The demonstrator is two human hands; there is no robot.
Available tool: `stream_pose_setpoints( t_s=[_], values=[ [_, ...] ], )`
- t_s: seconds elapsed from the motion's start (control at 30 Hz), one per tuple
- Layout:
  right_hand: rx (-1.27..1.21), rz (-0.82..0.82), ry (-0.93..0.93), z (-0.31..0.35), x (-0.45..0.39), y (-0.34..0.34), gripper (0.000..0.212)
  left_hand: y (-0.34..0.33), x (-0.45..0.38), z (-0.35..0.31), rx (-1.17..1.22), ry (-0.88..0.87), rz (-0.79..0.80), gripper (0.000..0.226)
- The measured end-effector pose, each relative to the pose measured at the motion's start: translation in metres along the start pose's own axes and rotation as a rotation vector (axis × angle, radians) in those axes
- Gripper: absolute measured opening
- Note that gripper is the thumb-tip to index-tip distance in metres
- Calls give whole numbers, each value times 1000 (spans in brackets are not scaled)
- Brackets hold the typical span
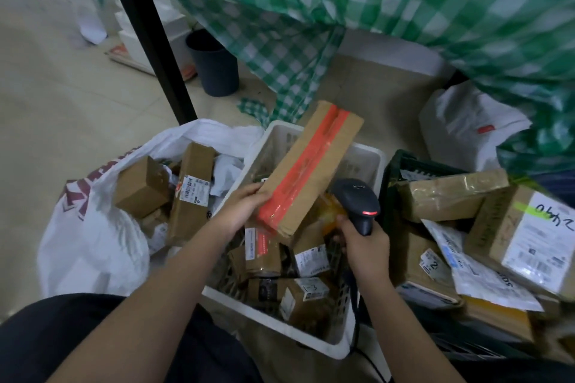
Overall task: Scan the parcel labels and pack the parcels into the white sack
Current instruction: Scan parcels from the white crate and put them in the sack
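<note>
Parcel (306, 168) in left hand (242, 207), scanner (357, 200) in right hand (364, 246), above white crate (273, 315).

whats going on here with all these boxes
A person is sorting parcels. Their left hand holds a long cardboard parcel with orange tape tilted up over the white basket, while the right hand grips a black barcode scanner just beside it. No label shows on the face towards the camera. The white sack on the left already holds several boxes; more parcels lie in the basket and in a dark crate on the right.
</note>
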State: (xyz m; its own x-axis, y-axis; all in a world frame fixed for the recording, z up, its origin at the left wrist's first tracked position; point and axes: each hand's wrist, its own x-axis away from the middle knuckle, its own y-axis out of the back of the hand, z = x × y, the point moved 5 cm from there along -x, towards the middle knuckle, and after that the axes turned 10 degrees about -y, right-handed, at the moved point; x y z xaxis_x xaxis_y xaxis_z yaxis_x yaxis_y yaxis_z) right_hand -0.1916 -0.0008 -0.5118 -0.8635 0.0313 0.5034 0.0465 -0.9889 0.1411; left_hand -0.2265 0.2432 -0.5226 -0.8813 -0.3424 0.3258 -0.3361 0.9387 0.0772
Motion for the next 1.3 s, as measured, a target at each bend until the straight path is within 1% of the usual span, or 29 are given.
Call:
stream_pose_setpoints(
  t_s=[0.03,0.07,0.1,0.13,0.2,0.27,0.37,0.43,0.5,0.57,0.6,0.63,0.67,0.73,0.77,0.8,0.83,0.9,0.93,0.97,1.03,1.07,1.13,1.2,1.23,1.3],
  values=[
    [-15,6,0,0,1,-3,9,3,1,2,-63,-39,-84,22],
    [-15,24,-5,0,2,-8,10,6,2,4,-187,-84,-148,25],
    [-3,48,-13,0,3,-13,9,6,2,5,-287,-145,-158,33],
    [11,71,-29,-1,4,-17,7,3,3,4,-367,-194,-107,47],
    [21,112,-54,-2,5,-26,18,-8,7,0,-477,-280,5,71],
    [37,123,-70,-1,5,-33,20,-16,9,-3,-606,-274,40,89],
    [63,67,-52,-2,3,-37,16,-21,4,0,-770,-148,75,124],
    [49,30,-56,-2,3,-34,13,-21,-5,4,-863,-156,96,134],
    [27,29,-51,0,3,-29,14,-21,-12,2,-989,-277,87,130],
    [9,29,-39,2,1,-22,13,-21,-16,-4,-1046,-418,81,117],
    [-1,28,-31,3,-1,-18,12,-19,-23,-1,-1044,-442,82,109],
    [-11,23,-20,3,-2,-15,11,-16,-26,-1,-1006,-407,92,102],
    [-8,13,-10,2,-4,-12,9,-13,-28,1,-903,-341,91,96],
    [-3,-18,11,-1,-10,-10,9,-4,-27,6,-585,-195,33,83],
    [-5,-34,19,-3,-13,-10,9,1,-24,9,-499,-143,18,72],
    [-3,-44,21,-4,-16,-10,9,5,-19,9,-475,-108,20,62],
    [0,-49,13,-6,-18,-11,9,10,-18,13,-564,-100,34,55],
    [7,-44,-14,-11,-24,-14,9,21,-15,13,-714,-125,15,48],
    [13,-43,-26,-13,-27,-16,11,23,-16,11,-731,-132,21,49],
    [25,-46,-35,-15,-29,-19,12,23,-17,13,-722,-125,65,53],
    [61,-59,-33,-17,-33,-25,12,16,-21,10,-659,-113,160,62],
    [65,-61,-29,-16,-35,-28,12,10,-22,6,-622,-148,185,67],
    [74,-62,-28,-13,-41,-34,15,3,-29,3,-641,-189,162,70],
    [101,-51,-21,-7,-47,-40,18,-1,-42,6,-756,-186,124,76],
    [94,-49,-10,-3,-50,-42,17,-5,-46,3,-765,-174,119,78],
    [59,-68,11,6,-56,-46,13,-9,-56,-1,-636,-180,99,78]
  ],
)
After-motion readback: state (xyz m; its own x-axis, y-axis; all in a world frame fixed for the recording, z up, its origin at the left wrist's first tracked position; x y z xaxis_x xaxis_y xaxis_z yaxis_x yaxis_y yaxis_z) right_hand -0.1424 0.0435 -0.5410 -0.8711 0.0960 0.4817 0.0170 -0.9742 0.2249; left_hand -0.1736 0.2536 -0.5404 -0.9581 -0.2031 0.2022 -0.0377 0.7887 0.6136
